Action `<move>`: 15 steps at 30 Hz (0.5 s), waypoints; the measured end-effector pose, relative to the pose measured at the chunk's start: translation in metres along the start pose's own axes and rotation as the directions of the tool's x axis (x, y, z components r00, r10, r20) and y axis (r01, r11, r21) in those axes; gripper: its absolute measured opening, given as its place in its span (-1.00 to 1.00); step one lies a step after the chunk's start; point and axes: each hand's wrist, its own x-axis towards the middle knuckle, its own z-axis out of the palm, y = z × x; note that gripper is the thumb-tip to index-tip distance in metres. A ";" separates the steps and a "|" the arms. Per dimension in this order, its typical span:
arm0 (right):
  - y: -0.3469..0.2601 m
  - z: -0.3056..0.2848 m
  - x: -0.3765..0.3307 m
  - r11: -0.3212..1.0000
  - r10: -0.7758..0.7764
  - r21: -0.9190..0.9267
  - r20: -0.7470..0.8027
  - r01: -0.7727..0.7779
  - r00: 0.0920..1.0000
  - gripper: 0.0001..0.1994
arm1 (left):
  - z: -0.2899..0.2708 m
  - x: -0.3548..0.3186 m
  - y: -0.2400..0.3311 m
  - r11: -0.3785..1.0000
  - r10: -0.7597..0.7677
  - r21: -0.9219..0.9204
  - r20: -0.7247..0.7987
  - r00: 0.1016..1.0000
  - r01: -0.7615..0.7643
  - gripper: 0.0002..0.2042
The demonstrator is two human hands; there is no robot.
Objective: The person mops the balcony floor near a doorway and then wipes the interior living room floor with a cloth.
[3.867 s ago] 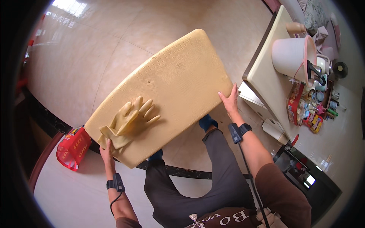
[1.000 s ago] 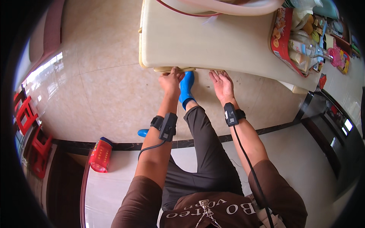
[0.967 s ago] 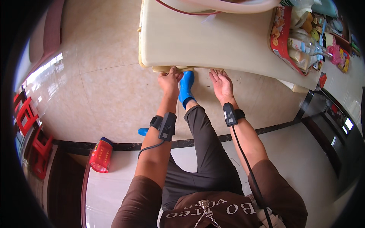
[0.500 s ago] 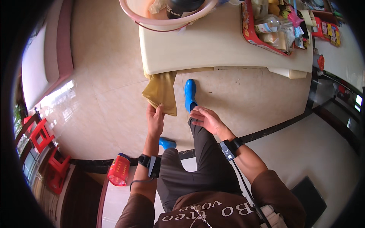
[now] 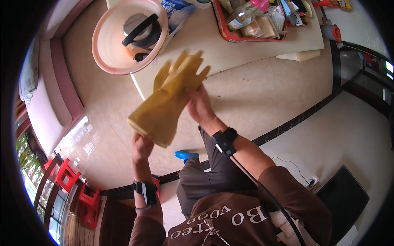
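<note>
A yellow rubber glove (image 5: 166, 102) is stretched between my two hands, its fingers pointing up and away from me toward the table. My left hand (image 5: 142, 145) pinches the open cuff at its lower left end. Farther along, my right hand (image 5: 200, 103) grips the glove's right side near the base of the fingers. Whether a second glove lies under this one, I cannot tell. The glove is clear of the floor, and its fingertips overlap the table edge in the picture.
A pink bucket (image 5: 98, 51) with a dark lidded container inside stands at the near left of the cream table (image 5: 193, 51). A red tray (image 5: 250, 39) of packages sits on the right. Red stools (image 5: 66, 175) stand at left; my blue shoe (image 5: 186, 155) is on the floor.
The glove has come up from the table edge and now shows its fingers. My right hand, empty before, has closed on it. My view has shifted, bringing the bucket further in.
</note>
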 end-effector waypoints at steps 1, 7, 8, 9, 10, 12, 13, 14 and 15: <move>-0.015 0.003 0.009 0.998 -0.059 -0.033 0.080 0.061 0.995 -0.50 | -0.005 0.014 0.002 1.000 -0.002 0.004 0.002 1.000 0.002 -0.44; -0.029 -0.058 0.027 0.862 0.280 -0.404 -0.121 -0.305 0.952 -0.67 | -0.064 0.081 -0.018 0.755 0.159 0.626 -0.463 0.872 0.195 -0.40; -0.020 -0.062 0.019 0.766 0.381 -0.502 -0.147 -0.401 0.913 -0.74 | -0.087 0.076 -0.025 0.586 0.271 0.774 -0.464 0.843 0.238 -0.39; -0.017 -0.062 0.000 0.699 0.401 -0.579 -0.168 -0.420 0.900 -0.78 | -0.094 0.067 -0.030 0.555 0.278 0.800 -0.437 0.856 0.228 -0.39; -0.014 -0.063 -0.021 0.659 0.475 -0.584 -0.165 -0.474 0.864 -0.75 | -0.101 0.055 -0.038 0.516 0.320 0.838 -0.382 0.867 0.179 -0.43; -0.016 -0.083 -0.065 0.575 0.547 -0.635 -0.170 -0.515 0.820 -0.71 | -0.094 0.031 -0.054 0.441 0.279 0.879 -0.326 0.903 0.181 -0.50; -0.017 -0.092 -0.083 0.341 0.631 -0.803 -0.190 -0.489 0.752 -0.78 | -0.101 0.010 -0.061 0.429 0.239 0.886 -0.300 0.923 0.177 -0.55; -0.014 -0.096 -0.106 0.144 0.640 -0.926 -0.182 -0.349 0.747 -0.82 | -0.112 -0.012 -0.073 0.419 0.199 0.892 -0.269 0.942 0.166 -0.59; -0.012 -0.095 -0.130 -0.024 0.615 -0.989 -0.130 -0.145 0.778 -0.84 | -0.127 -0.040 -0.084 0.409 0.138 0.891 -0.274 0.952 0.197 -0.64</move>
